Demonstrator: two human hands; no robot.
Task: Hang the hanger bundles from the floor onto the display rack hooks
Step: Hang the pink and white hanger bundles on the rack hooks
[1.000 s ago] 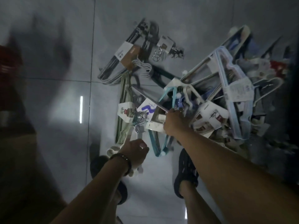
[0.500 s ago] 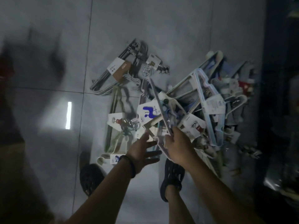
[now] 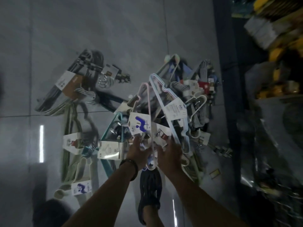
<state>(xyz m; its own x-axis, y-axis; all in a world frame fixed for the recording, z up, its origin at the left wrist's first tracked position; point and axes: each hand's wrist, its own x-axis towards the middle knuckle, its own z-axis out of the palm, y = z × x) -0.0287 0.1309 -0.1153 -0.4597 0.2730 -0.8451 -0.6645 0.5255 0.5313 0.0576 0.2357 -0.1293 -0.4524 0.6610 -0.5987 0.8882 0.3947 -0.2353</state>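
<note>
A pale pink and blue hanger bundle with a white label bearing a blue mark is lifted above the pile. My right hand grips its lower end, and my left hand, with a dark wristband, holds it from the left side. Under it, a heap of hanger bundles lies on the grey tiled floor. A dark bundle with a brown label lies at the left, with green bundles below it. The rack hooks are not in view.
A dark shelf unit with yellow and white packaged goods stands along the right edge. My shoes stand on the floor just below the hands. A teal bundle with a white box label lies left of my hands.
The view has swung right and the shelf has come in. My right hand has raised the pink and blue bundle off the pile, and my left hand has moved over and taken hold of it.
</note>
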